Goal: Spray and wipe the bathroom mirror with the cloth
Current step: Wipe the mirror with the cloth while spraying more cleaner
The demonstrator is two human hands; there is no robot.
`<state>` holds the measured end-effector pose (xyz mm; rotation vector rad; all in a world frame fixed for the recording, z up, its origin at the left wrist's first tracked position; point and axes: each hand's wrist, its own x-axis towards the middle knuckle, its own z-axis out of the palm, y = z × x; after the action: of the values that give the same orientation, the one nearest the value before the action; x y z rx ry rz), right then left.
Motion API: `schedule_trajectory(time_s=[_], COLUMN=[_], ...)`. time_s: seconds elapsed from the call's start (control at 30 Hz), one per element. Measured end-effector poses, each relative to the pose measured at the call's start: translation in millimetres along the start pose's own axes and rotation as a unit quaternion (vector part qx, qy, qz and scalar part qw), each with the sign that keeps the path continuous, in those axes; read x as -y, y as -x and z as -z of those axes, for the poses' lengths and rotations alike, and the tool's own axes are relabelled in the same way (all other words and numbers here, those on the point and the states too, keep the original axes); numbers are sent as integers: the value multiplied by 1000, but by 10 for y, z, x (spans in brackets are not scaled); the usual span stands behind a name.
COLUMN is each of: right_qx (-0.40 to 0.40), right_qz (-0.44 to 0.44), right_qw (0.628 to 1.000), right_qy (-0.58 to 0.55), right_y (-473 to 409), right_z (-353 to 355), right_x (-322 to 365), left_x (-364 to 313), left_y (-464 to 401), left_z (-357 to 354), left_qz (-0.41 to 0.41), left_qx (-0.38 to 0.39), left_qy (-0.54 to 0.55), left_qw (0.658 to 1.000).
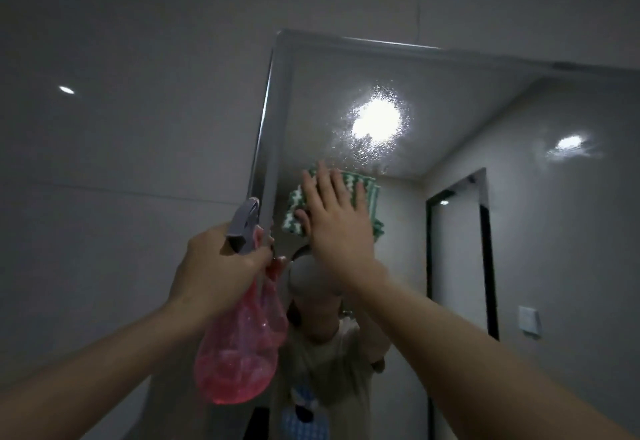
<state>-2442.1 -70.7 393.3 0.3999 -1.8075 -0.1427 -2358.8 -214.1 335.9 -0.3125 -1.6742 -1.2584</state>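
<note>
Hands differ: right hand [337,212] presses cloth [356,186] flat to mirror [450,121]; left hand [216,266] grips what seems a spray bottle [242,223].

A wall-mounted mirror [450,110] with a thin metal frame carries a green and white cloth [360,190], pressed flat against the glass near its left edge. Fine spray droplets [349,134] speckle the glass just above the cloth.

Green-and-white zigzag cloth [332,197], translucent pink spray bottle [239,353] with grey trigger head [242,228], grey walls [121,145]
</note>
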Motion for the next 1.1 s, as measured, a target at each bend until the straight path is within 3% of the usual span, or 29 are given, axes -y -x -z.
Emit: schedule_trajectory(time_s=[0.13,0.33,0.5,0.77,0.93,1.1], right_qx=[22,28,13,-4,-10,-32], right_qz=[48,124,7,-89,-107,-151], right_qw=[999,991,1000,996,994,988], right_qy=[13,46,16,-8,-4,-16], right_y=[-186,-270,-274,312,618,593], right_z=[1,134,318,392,392,347], right_x=[215,-161,-931,-1987,-2298,-2187], left_x=[83,-15,-189,-551,-642,-737], left_y=[-62,-144,-161,199,371,270], left_z=[127,-36,-442,-1339,-1733,-1721], left_qz=[5,-4,-18,-28,4,-2], left_qx=[-11,28,66,97,129,131], left_qy=[-2,-10,-5,52,119,124], left_qw=[1000,1000,998,994,984,984])
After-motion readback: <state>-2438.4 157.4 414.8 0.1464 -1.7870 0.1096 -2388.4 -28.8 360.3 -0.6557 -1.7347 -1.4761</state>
